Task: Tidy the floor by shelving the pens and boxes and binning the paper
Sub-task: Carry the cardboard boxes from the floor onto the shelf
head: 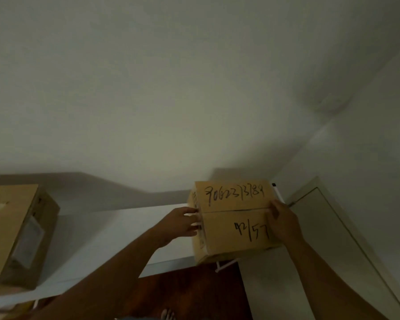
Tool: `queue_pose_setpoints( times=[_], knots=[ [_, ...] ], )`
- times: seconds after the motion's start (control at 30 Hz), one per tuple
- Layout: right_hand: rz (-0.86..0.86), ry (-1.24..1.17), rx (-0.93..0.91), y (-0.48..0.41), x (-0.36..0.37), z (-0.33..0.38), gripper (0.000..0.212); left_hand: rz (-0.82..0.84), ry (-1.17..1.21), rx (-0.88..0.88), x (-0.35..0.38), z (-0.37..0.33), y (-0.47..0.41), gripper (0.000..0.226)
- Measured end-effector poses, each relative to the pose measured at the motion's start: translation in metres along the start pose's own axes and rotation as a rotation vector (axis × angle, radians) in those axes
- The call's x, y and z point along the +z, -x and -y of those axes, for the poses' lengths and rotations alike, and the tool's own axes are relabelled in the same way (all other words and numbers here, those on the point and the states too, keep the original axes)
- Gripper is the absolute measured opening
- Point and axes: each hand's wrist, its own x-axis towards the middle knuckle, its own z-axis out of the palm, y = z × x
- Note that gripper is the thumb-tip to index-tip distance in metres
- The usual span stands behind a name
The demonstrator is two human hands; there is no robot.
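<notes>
currently box (pixel 233 218) at lower centre is squeezed between flat left hand (pixel 183 224) and gripping right hand (pixel 284 224), likely for shelf (pixel 125 227) seating.

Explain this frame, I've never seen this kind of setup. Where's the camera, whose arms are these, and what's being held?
There is no robot here. The single picture comes from a wide-angle camera worn on a person's head, looking forward and down, so the two bare arms are the wearer's own. The left hand presses its fingers against the left side of a cardboard box with numbers handwritten on top. The right hand grips the box's right edge, thumb on top. The box is at the right end of a white shelf; I cannot tell whether it already rests there. A second box stands at the shelf's left end. A thin white stick with a dark tip, perhaps a pen, shows behind the held box. Below is a dark floor.
</notes>
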Motion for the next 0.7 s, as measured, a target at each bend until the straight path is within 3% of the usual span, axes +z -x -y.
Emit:
queue_pose_setpoints(
  times=[0.37, 0.57, 0.7],
  knots=[
    [0.053, -0.117, 0.041, -0.012, -0.017, 0.014, 0.061, 0.027, -0.006, 0.028, 0.023, 0.013, -0.005, 0.049],
    [0.06, -0.207, -0.144, -0.01, -0.014, 0.088, 0.055, -0.104, -0.111, 0.101, -0.014, -0.002, 0.011, 0.046],
    [0.096, -0.206, -0.345, -0.011, 0.007, 0.145, 0.047, -0.236, -0.016, 0.188, -0.058, -0.011, 0.044, 0.036]
  ],
)
